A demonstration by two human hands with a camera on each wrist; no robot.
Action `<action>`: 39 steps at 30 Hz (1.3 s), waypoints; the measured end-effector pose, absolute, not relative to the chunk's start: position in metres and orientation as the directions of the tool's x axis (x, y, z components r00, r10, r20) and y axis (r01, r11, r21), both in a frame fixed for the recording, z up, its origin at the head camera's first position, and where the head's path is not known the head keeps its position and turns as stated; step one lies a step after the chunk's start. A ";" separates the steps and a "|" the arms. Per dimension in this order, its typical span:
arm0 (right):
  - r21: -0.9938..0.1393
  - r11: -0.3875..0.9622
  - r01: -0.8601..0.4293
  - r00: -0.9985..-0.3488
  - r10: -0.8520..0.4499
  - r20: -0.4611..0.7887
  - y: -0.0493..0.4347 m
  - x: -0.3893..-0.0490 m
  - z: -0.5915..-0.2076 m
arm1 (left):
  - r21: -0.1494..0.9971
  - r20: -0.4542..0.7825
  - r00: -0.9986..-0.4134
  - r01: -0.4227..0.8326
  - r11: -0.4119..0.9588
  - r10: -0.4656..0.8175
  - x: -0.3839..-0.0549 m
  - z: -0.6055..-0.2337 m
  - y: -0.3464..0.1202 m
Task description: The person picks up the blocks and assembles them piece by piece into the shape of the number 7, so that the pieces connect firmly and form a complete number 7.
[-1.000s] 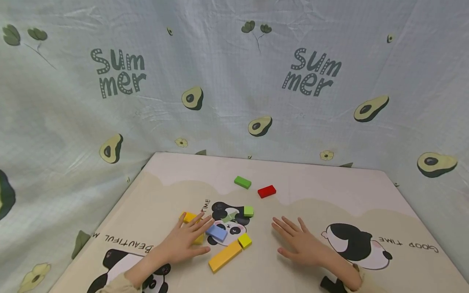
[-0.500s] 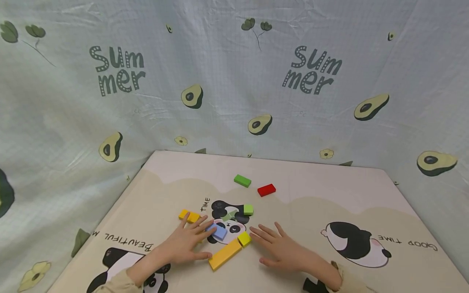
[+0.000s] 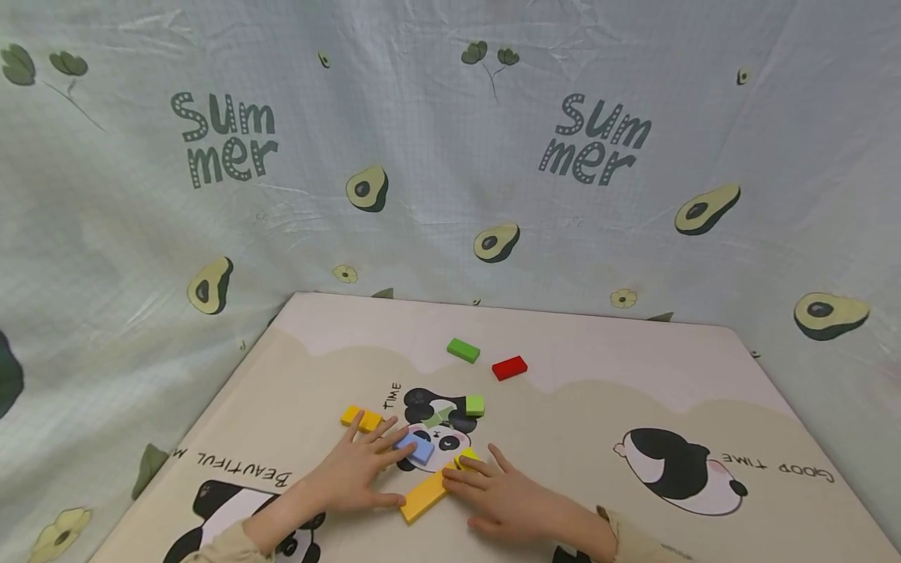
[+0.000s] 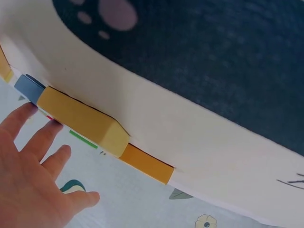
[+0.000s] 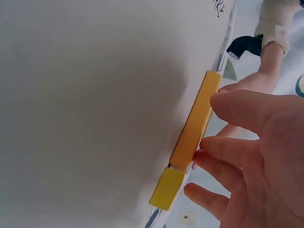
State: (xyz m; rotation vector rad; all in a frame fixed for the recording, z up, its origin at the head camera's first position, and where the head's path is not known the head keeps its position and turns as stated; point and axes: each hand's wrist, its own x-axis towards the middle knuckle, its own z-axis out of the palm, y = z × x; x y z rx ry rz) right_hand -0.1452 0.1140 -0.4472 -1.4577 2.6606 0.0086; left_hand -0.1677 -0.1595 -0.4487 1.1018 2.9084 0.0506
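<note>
My left hand (image 3: 352,473) spreads its fingers over a yellow block (image 4: 80,116), which it hides in the head view. Its fingertips reach the edge of a blue block (image 3: 417,448). Just beyond that hand lies an orange-yellow block (image 3: 362,418). My right hand (image 3: 507,500) has its fingers stretched out over the far end of a long orange-yellow block (image 3: 422,500) and a small yellow cube (image 3: 468,453). In the right wrist view those fingertips are right at the long block (image 5: 195,123), with the cube (image 5: 167,189) against its end.
Farther back lie a green block (image 3: 464,350), a red block (image 3: 510,368) and a light green cube (image 3: 475,406). The table (image 3: 563,344) has a panda-printed cover. A hanging cloth (image 3: 436,156) with avocado prints closes off the back and sides.
My right hand has moved left from beside the blocks to over the long block and yellow cube. My left hand has shifted slightly, its fingers still spread near the blue block.
</note>
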 end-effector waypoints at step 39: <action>0.066 0.600 -0.797 -0.602 -0.797 -0.033 0.077 -0.153 -0.444 | -0.009 0.002 -0.699 0.715 0.699 0.715 -0.171 -0.446 -0.163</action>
